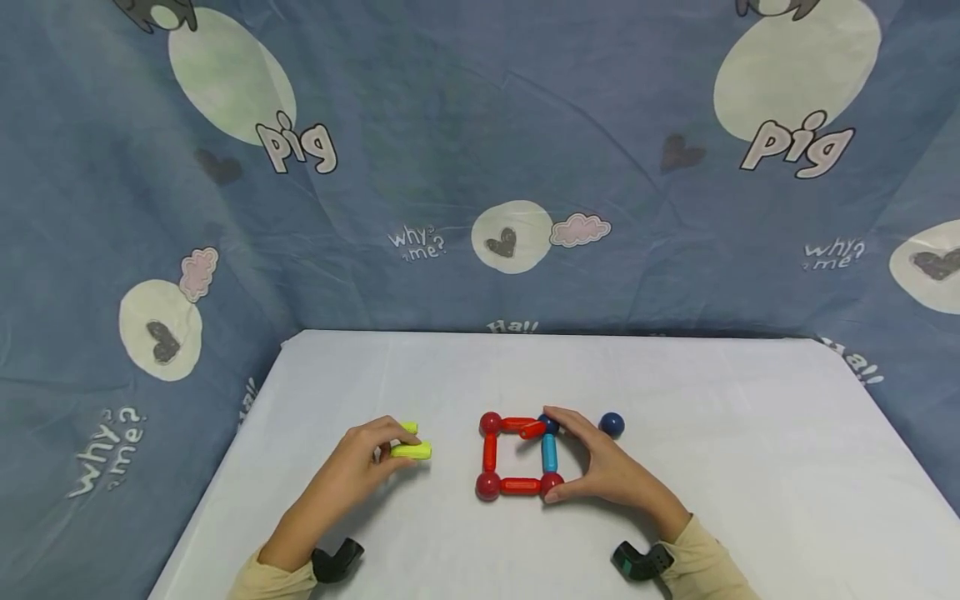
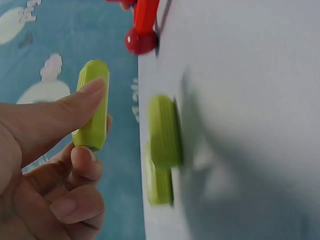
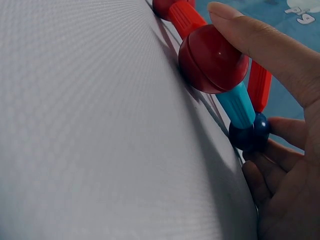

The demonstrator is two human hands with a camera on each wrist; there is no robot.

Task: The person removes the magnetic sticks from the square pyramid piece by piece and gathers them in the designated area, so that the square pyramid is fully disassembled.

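Observation:
My left hand (image 1: 363, 454) pinches a yellow-green magnetic building rod (image 1: 411, 451) between thumb and fingers, above the table. Two more yellow-green rods (image 2: 165, 132) lie close together beneath it in the left wrist view. My right hand (image 1: 611, 467) grips the right side of a square frame (image 1: 490, 452) made of rods and balls. Its thumb presses the near red ball (image 3: 215, 59) while the other fingers touch the far blue ball (image 3: 243, 137). Between these runs a light-blue rod (image 1: 550, 454); the remaining sides are red. An extra red rod (image 3: 260, 86) stands up from the blue corner ball.
A loose dark-blue ball (image 1: 612, 425) sits on the white table (image 1: 750, 433), just beyond the right hand. Behind the table's far edge hangs a blue printed cloth (image 1: 420, 167). Black wrist devices (image 1: 337, 560) are worn on both wrists.

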